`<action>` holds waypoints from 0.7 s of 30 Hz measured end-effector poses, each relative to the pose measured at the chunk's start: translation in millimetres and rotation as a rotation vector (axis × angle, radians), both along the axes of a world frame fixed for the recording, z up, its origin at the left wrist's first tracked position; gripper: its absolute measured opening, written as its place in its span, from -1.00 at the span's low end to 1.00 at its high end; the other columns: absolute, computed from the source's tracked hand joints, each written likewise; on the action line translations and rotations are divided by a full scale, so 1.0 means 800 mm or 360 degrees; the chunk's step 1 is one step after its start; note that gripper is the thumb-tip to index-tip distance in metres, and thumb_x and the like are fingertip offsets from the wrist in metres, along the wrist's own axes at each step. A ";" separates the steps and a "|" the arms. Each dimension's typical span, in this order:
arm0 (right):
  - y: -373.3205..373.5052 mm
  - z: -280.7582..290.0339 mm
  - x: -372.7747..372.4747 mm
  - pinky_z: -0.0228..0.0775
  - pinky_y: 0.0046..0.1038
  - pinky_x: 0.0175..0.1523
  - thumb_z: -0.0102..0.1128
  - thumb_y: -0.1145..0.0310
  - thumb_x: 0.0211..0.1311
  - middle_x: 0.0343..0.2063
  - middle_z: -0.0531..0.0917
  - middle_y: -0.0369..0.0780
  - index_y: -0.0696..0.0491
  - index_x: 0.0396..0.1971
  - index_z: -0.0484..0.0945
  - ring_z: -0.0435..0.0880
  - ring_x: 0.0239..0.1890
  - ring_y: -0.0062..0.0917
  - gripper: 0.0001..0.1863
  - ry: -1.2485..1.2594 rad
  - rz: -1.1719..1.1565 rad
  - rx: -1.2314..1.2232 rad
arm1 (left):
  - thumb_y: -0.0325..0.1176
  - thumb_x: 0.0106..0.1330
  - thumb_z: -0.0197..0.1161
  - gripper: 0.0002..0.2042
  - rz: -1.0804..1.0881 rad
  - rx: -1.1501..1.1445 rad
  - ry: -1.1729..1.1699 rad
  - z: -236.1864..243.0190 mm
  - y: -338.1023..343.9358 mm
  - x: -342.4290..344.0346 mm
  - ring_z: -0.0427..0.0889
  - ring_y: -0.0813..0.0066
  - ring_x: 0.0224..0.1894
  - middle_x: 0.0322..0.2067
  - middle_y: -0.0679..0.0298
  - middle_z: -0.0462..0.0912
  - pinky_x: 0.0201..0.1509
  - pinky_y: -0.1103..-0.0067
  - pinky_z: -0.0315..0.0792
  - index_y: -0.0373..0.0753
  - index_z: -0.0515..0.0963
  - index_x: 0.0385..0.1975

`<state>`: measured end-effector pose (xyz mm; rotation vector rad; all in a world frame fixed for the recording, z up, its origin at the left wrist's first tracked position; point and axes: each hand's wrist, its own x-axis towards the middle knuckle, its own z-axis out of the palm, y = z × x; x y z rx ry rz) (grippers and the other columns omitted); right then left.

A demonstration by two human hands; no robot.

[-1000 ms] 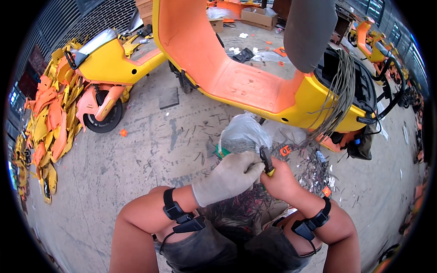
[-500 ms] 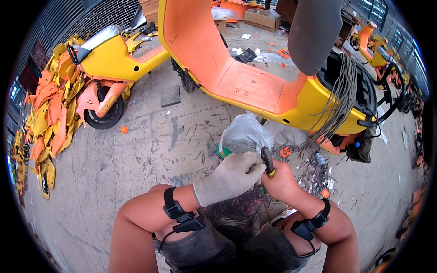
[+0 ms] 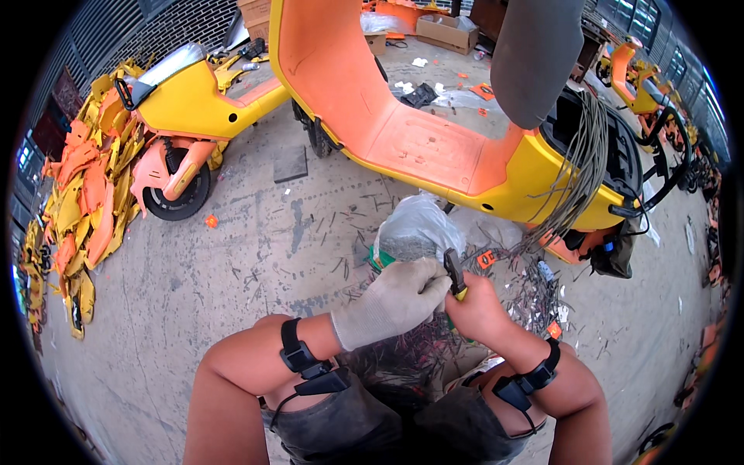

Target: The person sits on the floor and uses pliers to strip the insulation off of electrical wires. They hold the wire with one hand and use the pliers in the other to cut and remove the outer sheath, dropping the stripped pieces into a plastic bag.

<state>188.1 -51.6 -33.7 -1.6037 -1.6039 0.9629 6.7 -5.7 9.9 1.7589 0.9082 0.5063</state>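
Grey knitted fabric covers the left hand, which sits at the centre of the view with its fingers curled together around something small that the glove hides; what it pinches cannot be told. At its 3 o'clock, touching it, the bare right hand is closed in a fist on a small cutting tool with a dark head and a yellow grip, the head pointing to 12 o'clock. Compared with the frames of the last second, both hands keep the same pose and the same contact; only the head has tilted slightly, so the scooter slides in the frame. The steady grip suggests that one fine cut or strip is being worked without repositioning.

Just past the knuckles, at 12 o'clock, lies a clear plastic bag over a green item. An orange-and-yellow scooter body spans the upper view, a bundle of grey wires hanging from its rear at 2 o'clock. Short cut wire pieces litter the concrete floor at 3 o'clock. Stacked orange and yellow panels lie at 9 o'clock. Black straps ring both forearms.
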 end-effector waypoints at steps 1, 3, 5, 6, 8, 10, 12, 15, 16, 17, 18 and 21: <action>0.001 -0.009 0.004 0.54 -0.32 -0.25 0.26 0.45 0.20 -0.48 0.69 0.00 0.17 -0.13 0.61 0.72 -0.46 -0.32 -0.76 0.0041 0.0005 -0.0017 | -0.32 0.51 0.06 -0.78 0.0014 -0.0070 -0.0026 0.000 0.001 0.002 0.65 0.55 -0.53 -0.52 0.24 0.64 -0.40 0.56 0.54 -0.36 0.55 -0.21; 0.003 -0.011 0.006 0.54 -0.33 -0.17 0.26 0.44 0.26 -0.39 0.70 -0.02 0.16 -0.05 0.58 0.72 -0.37 -0.34 -0.72 0.0125 0.0072 -0.0017 | -0.32 0.52 0.04 -0.78 0.0048 -0.0214 -0.0067 0.001 0.002 0.004 0.64 0.57 -0.52 -0.51 0.26 0.63 -0.40 0.58 0.53 -0.37 0.53 -0.18; 0.006 -0.003 0.011 0.53 -0.33 -0.07 0.27 0.42 0.32 -0.30 0.72 -0.05 0.15 0.03 0.53 0.72 -0.26 -0.35 -0.68 0.0194 0.0183 0.0025 | -0.33 0.54 0.01 -0.78 0.0075 -0.0226 -0.0049 0.009 0.003 0.003 0.62 0.59 -0.51 -0.50 0.28 0.62 -0.39 0.60 0.52 -0.36 0.52 -0.15; 0.007 -0.003 0.011 0.52 -0.36 -0.05 0.26 0.41 0.34 -0.29 0.71 -0.10 0.16 0.04 0.52 0.70 -0.23 -0.40 -0.68 0.0269 0.0172 0.0064 | -0.33 0.55 0.00 -0.78 0.0085 -0.0231 -0.0044 0.012 0.004 0.003 0.62 0.60 -0.51 -0.49 0.29 0.61 -0.39 0.60 0.51 -0.36 0.51 -0.13; 0.008 -0.004 0.009 0.50 -0.40 -0.02 0.26 0.37 0.39 -0.26 0.71 -0.20 0.18 0.06 0.50 0.68 -0.19 -0.48 -0.67 0.0422 0.0146 0.0144 | -0.32 0.56 -0.02 -0.77 0.0108 -0.0278 -0.0153 0.013 0.008 -0.003 0.60 0.60 -0.50 -0.47 0.29 0.61 -0.39 0.62 0.51 -0.35 0.50 -0.09; 0.006 -0.005 0.016 0.49 -0.45 -0.04 0.27 0.32 0.40 -0.30 0.69 -0.27 0.18 0.03 0.50 0.64 -0.21 -0.57 -0.67 0.0631 0.0053 -0.0074 | -0.32 0.57 -0.03 -0.77 0.0118 -0.0366 -0.0237 0.011 0.010 -0.003 0.59 0.60 -0.50 -0.46 0.30 0.61 -0.39 0.63 0.50 -0.34 0.49 -0.06; 0.009 0.008 0.017 0.48 -0.48 -0.06 0.28 0.29 0.41 -0.33 0.67 -0.31 0.18 0.00 0.50 0.61 -0.24 -0.63 -0.67 0.0746 -0.0038 -0.0236 | -0.31 0.58 -0.04 -0.76 0.0135 -0.0474 -0.0285 0.010 0.013 -0.006 0.58 0.59 -0.49 -0.44 0.29 0.61 -0.39 0.63 0.49 -0.34 0.48 -0.02; 0.009 0.020 0.030 0.47 -0.51 -0.12 0.30 0.23 0.39 -0.36 0.65 -0.32 0.16 -0.09 0.53 0.57 -0.30 -0.66 -0.69 0.0750 -0.0122 -0.0341 | -0.32 0.58 -0.03 -0.76 0.0073 -0.0598 -0.0331 0.012 0.013 -0.003 0.57 0.56 -0.49 -0.44 0.29 0.59 -0.38 0.63 0.48 -0.35 0.46 0.00; 0.009 0.022 0.030 0.47 -0.52 -0.13 0.30 0.23 0.40 -0.36 0.65 -0.32 0.16 -0.10 0.53 0.57 -0.30 -0.66 -0.69 0.0764 -0.0079 -0.0303 | -0.32 0.58 -0.03 -0.76 0.0055 -0.0620 -0.0377 0.011 0.014 -0.003 0.56 0.55 -0.49 -0.44 0.28 0.59 -0.39 0.63 0.47 -0.36 0.46 0.00; 0.009 0.026 0.032 0.47 -0.52 -0.13 0.30 0.23 0.40 -0.37 0.65 -0.32 0.17 -0.10 0.54 0.57 -0.31 -0.67 -0.69 0.0771 -0.0039 -0.0273 | -0.33 0.58 -0.03 -0.76 0.0037 -0.0650 -0.0430 0.006 0.015 -0.003 0.56 0.54 -0.50 -0.45 0.28 0.58 -0.39 0.62 0.46 -0.36 0.46 0.00; 0.009 0.030 0.033 0.47 -0.52 -0.13 0.29 0.22 0.40 -0.37 0.65 -0.32 0.17 -0.10 0.55 0.57 -0.31 -0.67 -0.69 0.0778 0.0001 -0.0243 | -0.33 0.58 -0.03 -0.76 0.0019 -0.0681 -0.0483 0.003 0.015 -0.003 0.55 0.53 -0.50 -0.45 0.28 0.58 -0.39 0.62 0.45 -0.37 0.45 0.00; 0.004 0.039 0.025 0.47 -0.52 -0.13 0.26 0.26 0.43 -0.41 0.65 -0.32 0.19 -0.09 0.57 0.59 -0.30 -0.67 -0.71 0.0963 -0.0053 -0.0041 | -0.34 0.57 -0.05 -0.76 -0.0039 -0.0763 -0.0521 0.006 0.014 -0.002 0.53 0.50 -0.52 -0.49 0.26 0.55 -0.42 0.61 0.41 -0.38 0.46 -0.02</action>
